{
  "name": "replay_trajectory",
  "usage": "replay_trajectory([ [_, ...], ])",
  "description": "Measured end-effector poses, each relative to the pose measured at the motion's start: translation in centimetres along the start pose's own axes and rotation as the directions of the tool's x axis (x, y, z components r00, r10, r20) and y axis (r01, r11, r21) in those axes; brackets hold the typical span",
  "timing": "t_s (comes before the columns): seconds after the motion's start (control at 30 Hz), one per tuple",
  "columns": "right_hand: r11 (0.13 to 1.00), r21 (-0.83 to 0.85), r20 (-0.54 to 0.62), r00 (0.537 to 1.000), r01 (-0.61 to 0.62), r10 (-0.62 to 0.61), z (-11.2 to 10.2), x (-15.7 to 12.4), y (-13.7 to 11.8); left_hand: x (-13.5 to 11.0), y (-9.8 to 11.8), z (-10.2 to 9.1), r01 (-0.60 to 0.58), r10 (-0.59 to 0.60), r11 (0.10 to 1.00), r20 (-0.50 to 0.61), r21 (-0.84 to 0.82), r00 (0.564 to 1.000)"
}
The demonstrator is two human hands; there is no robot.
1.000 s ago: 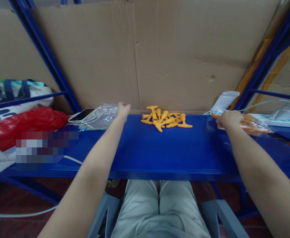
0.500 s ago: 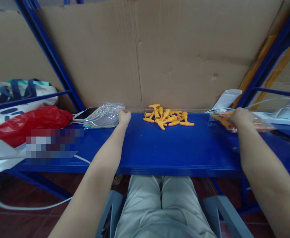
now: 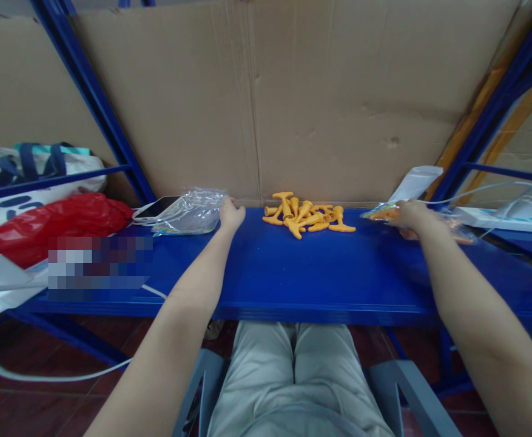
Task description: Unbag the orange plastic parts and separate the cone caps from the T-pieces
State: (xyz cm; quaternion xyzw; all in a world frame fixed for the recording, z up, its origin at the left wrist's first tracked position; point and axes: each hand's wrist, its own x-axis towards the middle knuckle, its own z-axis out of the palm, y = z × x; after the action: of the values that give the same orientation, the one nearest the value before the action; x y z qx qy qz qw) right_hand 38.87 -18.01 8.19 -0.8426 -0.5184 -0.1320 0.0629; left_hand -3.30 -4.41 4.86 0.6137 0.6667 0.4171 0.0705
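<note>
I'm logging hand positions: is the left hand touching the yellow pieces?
Apart. The head view shows a strip of blue table between the left hand and the yellow pieces.

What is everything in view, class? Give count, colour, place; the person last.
T-shaped pieces: several, amber, mid-table
Filled bags: count unclear, orange contents, right
Clear bags: count unclear, transparent, left
Phone: one, black, left
Red bag: one, red, far left
Tote bag: one, white, far left
Block: one, white, lower left
Pale packet: one, white, right
Strip: one, white, far right
Cables: several, white, both sides
Table: one, blue, centre
Frame: count unclear, blue, both sides
Cardboard: count unclear, brown, behind table
Armrests: two, grey, beside legs
Floor: one, dark red, below
Pixelated patch: contents hidden, left
Legs: two, pale trousers, lower centre
Left hand: one, bare, beside clear bags
Right hand: one, bare, over filled bags
</note>
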Motion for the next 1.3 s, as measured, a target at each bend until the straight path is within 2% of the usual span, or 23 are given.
replay_trajectory([
  [0.07,0.998,-0.066,0.106,0.994,-0.02,0.027,0.6,-0.4,-0.9,-0.1,0.0,0.0,-0.02,0.02,1.0,0.002,0.012,1.0],
  [0.1,0.995,-0.088,0.116,0.992,-0.045,0.055,1.0,-0.6,-1.3,-0.1,0.1,0.1,-0.033,0.033,0.999,0.004,0.015,0.999],
  [0.3,0.986,-0.069,-0.07,0.987,-0.153,0.148,2.2,-1.2,-2.8,-0.3,0.1,0.5,-0.088,0.087,0.996,-0.025,-0.016,0.996],
  [0.47,0.991,0.011,-0.086,0.988,-0.13,0.131,-0.3,-1.7,-2.9,-0.5,0.6,0.7,-0.119,0.114,0.988,-0.054,-0.103,0.992],
  [0.53,0.987,0.083,-0.161,0.976,-0.137,0.149,-1.7,-2.1,-2.6,-0.7,1.1,0.7,-0.128,0.122,0.98,-0.052,-0.15,0.991],
  [0.6,0.981,0.175,-0.297,0.946,-0.08,0.13,-2.9,-2.3,-2.6,-0.9,1.8,0.9,-0.128,0.122,0.966,-0.039,-0.225,0.992],
  [0.7,0.958,0.224,-0.516,0.856,0.178,-0.038,-4.2,-2.3,-3.8,-1.3,3.1,1.2,-0.073,0.096,0.91,0.035,-0.409,0.995],
  [0.77,0.909,0.179,-0.619,0.761,0.376,-0.192,-4.6,-2.2,-5.7,-1.7,3.9,1.1,0.032,0.074,0.82,0.162,-0.571,0.984],
  [0.8,0.872,0.146,-0.658,0.704,0.467,-0.267,-4.7,-2.2,-6.9,-1.9,4.3,1.0,0.108,0.079,0.757,0.255,-0.644,0.964],
  [0.83,0.822,0.099,-0.69,0.634,0.561,-0.349,-4.8,-2.3,-8.2,-2.1,4.6,0.8,0.191,0.099,0.692,0.353,-0.696,0.93],
  [0.9,0.694,-0.001,-0.709,0.489,0.72,-0.508,-4.7,-2.6,-10.9,-2.7,5.2,0.2,0.353,0.164,0.588,0.534,-0.728,0.829],
  [0.93,0.632,-0.041,-0.691,0.435,0.774,-0.578,-4.5,-2.9,-12.1,-3.0,5.5,-0.1,0.416,0.198,0.557,0.601,-0.719,0.775],
  [0.97,0.587,-0.06,-0.675,0.401,0.807,-0.619,-4.1,-3.2,-13.3,-3.2,5.7,-0.3,0.464,0.229,0.534,0.649,-0.707,0.726],
  [1.03,0.515,-0.082,-0.65,0.347,0.853,-0.677,-3.0,-4.1,-15.2,-3.6,6.0,-0.5,0.518,0.287,0.485,0.687,-0.705,0.667],
  [1.1,0.433,-0.102,-0.607,0.288,0.896,-0.74,-1.5,-5.0,-16.5,-3.6,5.9,-0.3,0.543,0.329,0.421,0.68,-0.727,0.656],
  [1.13,0.404,-0.098,-0.588,0.275,0.909,-0.761,-0.7,-5.4,-17.0,-3.5,5.8,-0.1,0.553,0.331,0.396,0.675,-0.733,0.659],
  [1.2,0.357,-0.071,-0.545,0.264,0.931,-0.796,0.8,-6.0,-17.5,-3.0,5.3,0.6,0.577,0.276,0.389,0.689,-0.718,0.67],
  [1.3,0.31,-0.02,-0.479,0.263,0.951,-0.838,2.0,-6.5,-17.7,-2.2,4.5,1.4,0.617,0.106,0.437,0.719,-0.654,0.687],
])
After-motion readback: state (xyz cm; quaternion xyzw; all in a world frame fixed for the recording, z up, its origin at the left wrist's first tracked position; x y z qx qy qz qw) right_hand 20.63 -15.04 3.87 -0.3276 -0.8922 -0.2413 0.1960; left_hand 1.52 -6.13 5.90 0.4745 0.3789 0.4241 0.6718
